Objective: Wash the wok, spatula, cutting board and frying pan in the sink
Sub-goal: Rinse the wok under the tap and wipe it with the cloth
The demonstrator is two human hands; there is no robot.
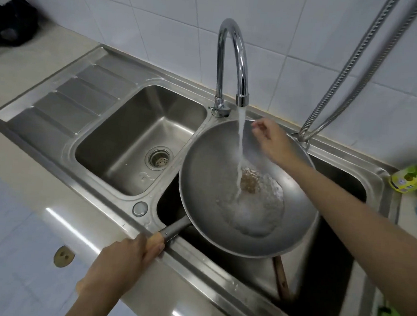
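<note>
Head view: we hold the round grey metal wok (225, 183) over the right basin of the steel sink (56, 132); left hand (124, 258) grips its handle, right hand (268, 137) hangs loosely curled, empty. Rinsing begins; spatula, board, pan remain.

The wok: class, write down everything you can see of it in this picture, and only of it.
The wok is a wide, round, grey metal bowl with a dull inner face and a thin rim. A dark stem joins it to a pale wooden handle, which the left hand grips. It sits tilted over the right basin of the sink. Tap water pours into it and pools, bubbling and brownish, at the bottom. The right hand hovers at its far rim; contact cannot be told.
</note>
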